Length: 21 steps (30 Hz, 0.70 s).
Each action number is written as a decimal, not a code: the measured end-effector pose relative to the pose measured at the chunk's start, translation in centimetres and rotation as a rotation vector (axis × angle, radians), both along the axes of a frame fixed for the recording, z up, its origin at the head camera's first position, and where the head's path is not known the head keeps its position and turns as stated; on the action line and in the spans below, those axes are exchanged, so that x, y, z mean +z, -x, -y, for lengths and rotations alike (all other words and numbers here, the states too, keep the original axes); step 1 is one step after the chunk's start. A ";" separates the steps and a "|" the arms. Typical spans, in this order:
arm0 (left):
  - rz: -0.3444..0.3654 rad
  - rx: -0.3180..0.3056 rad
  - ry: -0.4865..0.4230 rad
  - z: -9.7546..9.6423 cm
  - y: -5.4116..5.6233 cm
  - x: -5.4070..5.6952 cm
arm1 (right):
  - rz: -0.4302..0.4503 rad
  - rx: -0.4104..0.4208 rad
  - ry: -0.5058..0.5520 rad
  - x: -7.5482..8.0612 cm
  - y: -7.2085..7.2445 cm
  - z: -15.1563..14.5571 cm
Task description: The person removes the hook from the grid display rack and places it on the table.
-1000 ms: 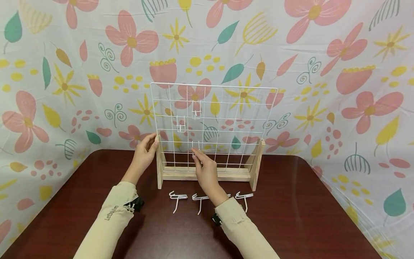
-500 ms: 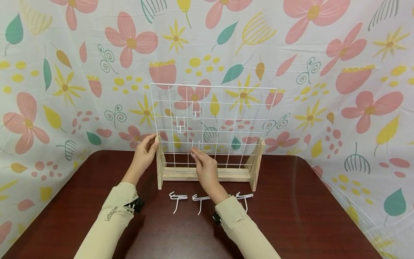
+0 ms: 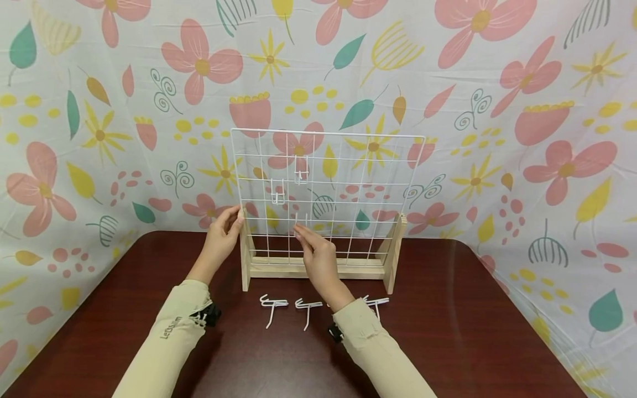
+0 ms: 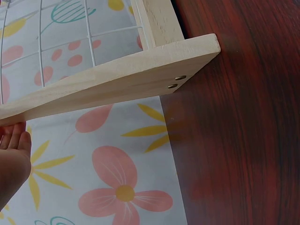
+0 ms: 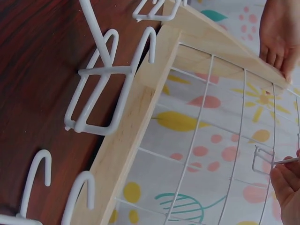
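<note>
Arms (image 3: 161,334) outstretched: right hand (image 3: 320,262) pinching hook (image 5: 285,161) at grid (image 3: 332,181), left hand (image 3: 224,229) gripping stand (image 3: 278,270).

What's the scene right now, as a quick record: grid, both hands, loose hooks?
Wire grid: standing in wooden stand; upper hook and lower hook hang on it
Left hand: holds the stand's left post
Right hand: pinches held hook at the grid
Loose hooks: four on table, two partly behind right arm
Unclear: whether held hook is seated
</note>
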State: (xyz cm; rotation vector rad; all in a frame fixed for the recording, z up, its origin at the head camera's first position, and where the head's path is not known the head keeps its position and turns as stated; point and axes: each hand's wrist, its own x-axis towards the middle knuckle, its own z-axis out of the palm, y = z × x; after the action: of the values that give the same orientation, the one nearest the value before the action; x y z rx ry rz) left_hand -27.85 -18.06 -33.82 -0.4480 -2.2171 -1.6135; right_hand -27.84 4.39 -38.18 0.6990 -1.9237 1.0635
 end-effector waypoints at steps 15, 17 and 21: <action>0.006 0.004 0.002 -0.1 -0.1 0.1 | -0.101 0.060 -0.015 0.2 -0.8 -1.3; -0.003 0.003 0.001 -0.2 -0.1 0.1 | -0.106 0.062 -0.019 0.1 -0.8 -1.6; 0.003 0.007 0.008 -0.1 -0.2 0.2 | -0.107 0.065 -0.033 0.0 -0.8 -2.0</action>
State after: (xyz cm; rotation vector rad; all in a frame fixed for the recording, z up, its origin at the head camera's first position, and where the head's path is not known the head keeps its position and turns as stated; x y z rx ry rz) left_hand -27.62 -17.92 -33.63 -0.4396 -2.2260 -1.6035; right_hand -27.08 6.44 -38.19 0.8254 -1.8410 1.0154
